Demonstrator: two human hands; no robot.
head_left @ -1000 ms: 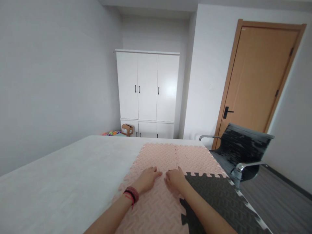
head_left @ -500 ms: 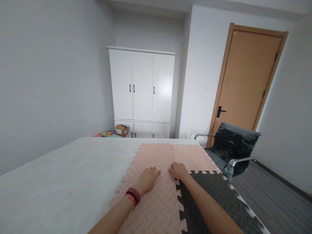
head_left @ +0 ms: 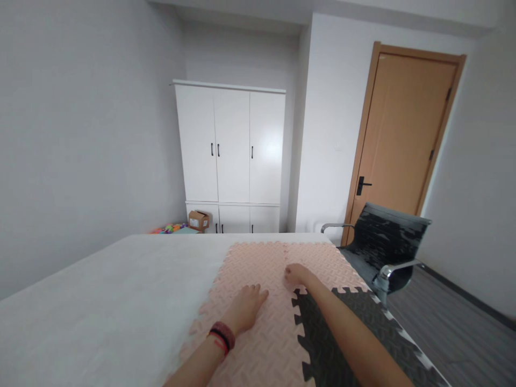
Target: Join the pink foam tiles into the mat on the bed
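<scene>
- Left hand: open and released, palm down on the pink foam mat, fingers pointing forward, slightly bent and loosely parted.
- Right hand: fingers curled inward into a loose fist, low over or against the same pink mat; cannot tell whether anything is pinched beneath the fingertips.
- Right hand farther forward than the left, just beside the far left corner of the black foam mat, with the forearm crossing over the black part.
- Pink foam mat: flat on the white desk, tooth-edged, bordering the black mat on its left and far sides; short seam visible ahead of the right hand.
- Black foam mat: flat, right of the pink, toothed edges alongside it.
- Wristbands: dark and red, around the left wrist.
- Beside the desk, at right: black chair, metal armrests, worn backrest.
</scene>
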